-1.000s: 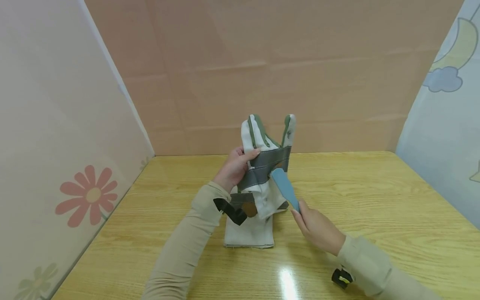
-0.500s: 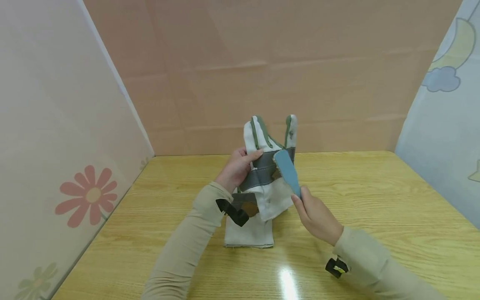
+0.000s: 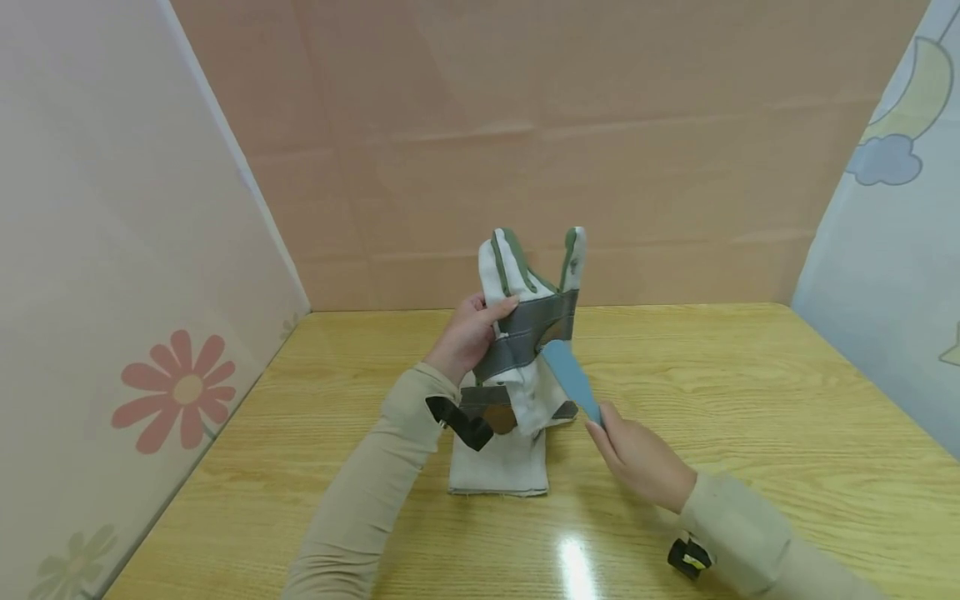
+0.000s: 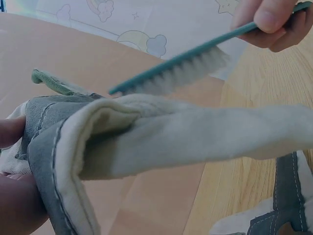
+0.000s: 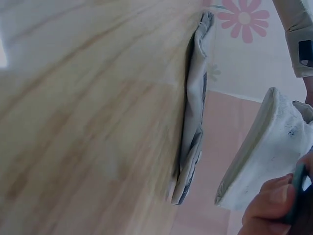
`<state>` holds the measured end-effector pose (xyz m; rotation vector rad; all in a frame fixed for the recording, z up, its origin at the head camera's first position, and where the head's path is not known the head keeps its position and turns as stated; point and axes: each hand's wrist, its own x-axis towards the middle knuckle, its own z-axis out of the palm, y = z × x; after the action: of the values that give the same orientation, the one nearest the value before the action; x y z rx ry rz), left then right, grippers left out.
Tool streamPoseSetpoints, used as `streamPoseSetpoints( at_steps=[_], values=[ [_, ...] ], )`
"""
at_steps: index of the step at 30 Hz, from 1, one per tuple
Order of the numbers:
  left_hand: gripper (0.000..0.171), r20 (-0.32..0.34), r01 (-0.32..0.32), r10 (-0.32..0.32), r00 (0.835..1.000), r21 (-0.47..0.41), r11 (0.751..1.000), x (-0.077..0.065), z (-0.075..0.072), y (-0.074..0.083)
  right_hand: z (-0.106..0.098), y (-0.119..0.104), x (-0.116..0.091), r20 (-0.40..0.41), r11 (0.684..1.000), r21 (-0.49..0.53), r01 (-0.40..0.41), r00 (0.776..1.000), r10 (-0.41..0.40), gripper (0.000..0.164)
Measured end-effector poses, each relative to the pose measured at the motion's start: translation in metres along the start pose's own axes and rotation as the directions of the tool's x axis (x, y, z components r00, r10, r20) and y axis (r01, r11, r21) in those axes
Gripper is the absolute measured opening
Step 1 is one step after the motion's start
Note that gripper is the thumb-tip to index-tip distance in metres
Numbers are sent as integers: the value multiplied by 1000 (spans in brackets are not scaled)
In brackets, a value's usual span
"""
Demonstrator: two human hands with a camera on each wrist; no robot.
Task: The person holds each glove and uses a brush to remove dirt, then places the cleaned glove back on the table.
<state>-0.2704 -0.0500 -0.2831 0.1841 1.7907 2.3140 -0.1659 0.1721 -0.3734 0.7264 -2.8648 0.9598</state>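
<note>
My left hand (image 3: 467,335) grips a white work glove (image 3: 517,337) by its side, thumb across the grey palm patch. The glove is raised above the table, its green-trimmed fingers pointing up and its cuff drooping. In my right hand (image 3: 643,460) is the handle of a blue brush (image 3: 570,377), slanted across the lower part of this glove. The left wrist view shows the brush's white bristles (image 4: 181,71) facing down, right at the cloth of the cuff. Beneath, a second, similar glove (image 3: 501,467) lies flat on the table, partly hidden by the raised one.
The wooden table (image 3: 750,392) reaches back to a plain tan backdrop (image 3: 600,150). Side panels with printed flowers and a moon stand at left and right. A black wrist device (image 3: 461,423) sits on the left sleeve, another (image 3: 687,558) by the right sleeve.
The brush went up the glove's palm by half a second ago and is now back down near the cuff. The held glove shifted slightly right, then back left. The lower glove stayed put.
</note>
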Motion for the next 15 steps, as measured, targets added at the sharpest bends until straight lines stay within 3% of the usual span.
streamPoseSetpoints(
  at_steps=[3,10,15],
  values=[
    [8,1,0,0,1000,3,1000,0,0,0,-2,2,-3,-8,1000,-3,3,1000,-3,19],
    [6,7,-15,15,1000,-29,999,1,2,3,-8,1,-3,-144,997,5,82,986,-81,21],
    [6,2,-30,31,1000,-44,999,2,2,5,-13,-1,-3,-201,997,8,74,977,-71,20]
  ],
)
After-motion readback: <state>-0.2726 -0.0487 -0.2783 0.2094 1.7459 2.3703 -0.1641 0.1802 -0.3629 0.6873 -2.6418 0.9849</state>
